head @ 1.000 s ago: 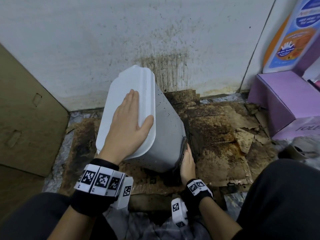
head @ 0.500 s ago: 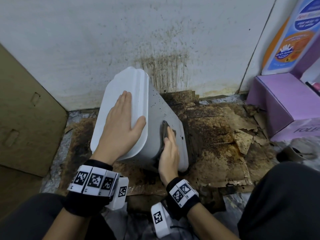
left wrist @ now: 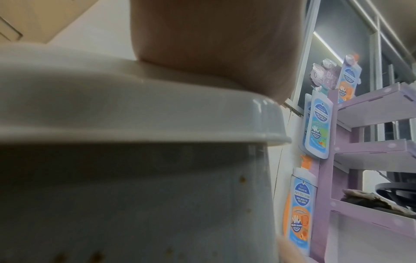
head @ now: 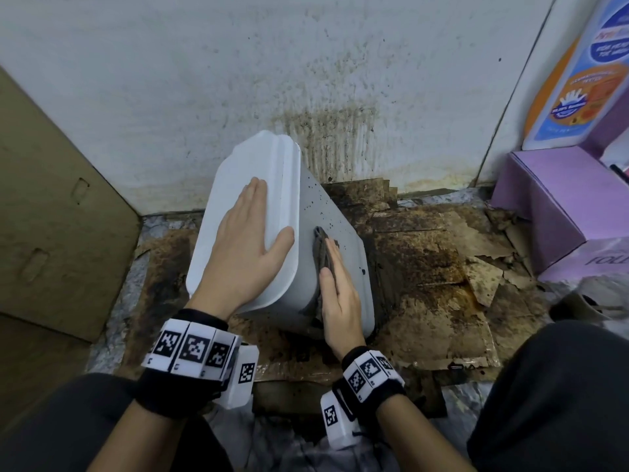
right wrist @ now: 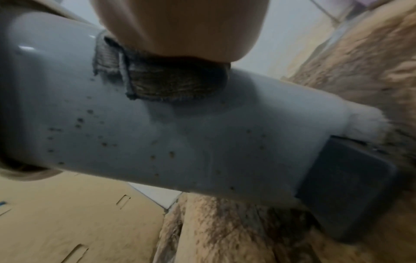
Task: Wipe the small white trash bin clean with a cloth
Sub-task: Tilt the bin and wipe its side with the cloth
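black wristbands [head: 177, 390], white tag blocks [head: 190, 349], dark trousers [head: 551, 396]

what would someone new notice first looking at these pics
Probably the white trash bin, tilted in the middle, with the left hand flat on its lid and the right hand pressing a dark cloth against its speckled side. Next, the brown-stained wall behind it.

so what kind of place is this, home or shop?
Probably a shop's floor corner, not a home. A purple cardboard display stand carries several identical hand-wash cutouts, flattened cardboard leans on the stained wall, and soiled cardboard sheets cover the floor under the trash bin.
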Demonstrator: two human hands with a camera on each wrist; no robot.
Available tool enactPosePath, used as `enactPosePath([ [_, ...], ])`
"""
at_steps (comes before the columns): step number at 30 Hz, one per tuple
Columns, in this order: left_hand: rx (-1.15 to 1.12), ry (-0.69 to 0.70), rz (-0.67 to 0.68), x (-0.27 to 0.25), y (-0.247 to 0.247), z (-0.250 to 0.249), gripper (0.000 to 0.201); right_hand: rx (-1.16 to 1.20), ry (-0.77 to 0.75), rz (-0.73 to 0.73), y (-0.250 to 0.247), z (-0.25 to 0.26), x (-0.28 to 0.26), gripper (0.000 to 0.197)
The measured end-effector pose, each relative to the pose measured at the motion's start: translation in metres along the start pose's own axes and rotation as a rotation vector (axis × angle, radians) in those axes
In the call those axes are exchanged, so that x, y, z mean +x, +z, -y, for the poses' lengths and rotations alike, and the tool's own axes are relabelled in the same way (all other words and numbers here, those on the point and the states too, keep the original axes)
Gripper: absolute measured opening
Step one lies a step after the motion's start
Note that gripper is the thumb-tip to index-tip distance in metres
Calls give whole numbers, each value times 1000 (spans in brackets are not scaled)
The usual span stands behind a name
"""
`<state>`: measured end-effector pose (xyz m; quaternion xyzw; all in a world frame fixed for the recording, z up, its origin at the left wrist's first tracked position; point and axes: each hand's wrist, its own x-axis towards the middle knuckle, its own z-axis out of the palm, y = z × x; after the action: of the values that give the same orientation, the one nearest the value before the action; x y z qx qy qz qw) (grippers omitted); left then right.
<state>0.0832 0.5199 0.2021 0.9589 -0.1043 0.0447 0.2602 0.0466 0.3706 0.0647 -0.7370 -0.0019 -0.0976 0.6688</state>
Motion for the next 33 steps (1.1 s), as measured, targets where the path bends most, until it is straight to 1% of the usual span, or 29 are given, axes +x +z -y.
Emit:
enactPosePath([
  [6, -38, -24, 3, -2, -4, 1, 84, 4, 230, -37, -21, -44, -5, 47],
  [11, -28, 0, 1, 0, 0, -5, 85, -4, 366, -143, -33, -69, -7, 49],
  [16, -16, 2, 5, 1, 1, -6, 86, 21, 515, -196, -36, -79, -4, 51],
  [19, -6, -5, -2, 0, 1, -5, 85, 78, 548, -250, -28, -73, -2, 56],
  [21, -1, -8, -4, 0, 0, -5, 85, 80, 534, -298, -19, -63, 0, 64],
  [22, 0, -8, -4, -1, 0, -5, 85, 75, 514, -310, -14, -55, 0, 65],
  [24, -4, -13, -5, -1, -1, -3, 85, 79, 438, -286, -3, -32, 2, 64],
  [29, -13, -12, -4, 0, -2, 7, 91, 19, 188, -99, 27, 40, 5, 62],
  [31, -17, -14, -4, -1, -2, 8, 89, 37, 139, -19, 33, 61, 5, 61],
  [33, -20, -12, -14, 0, -2, 8, 88, 42, 114, 37, 34, 71, 5, 60],
])
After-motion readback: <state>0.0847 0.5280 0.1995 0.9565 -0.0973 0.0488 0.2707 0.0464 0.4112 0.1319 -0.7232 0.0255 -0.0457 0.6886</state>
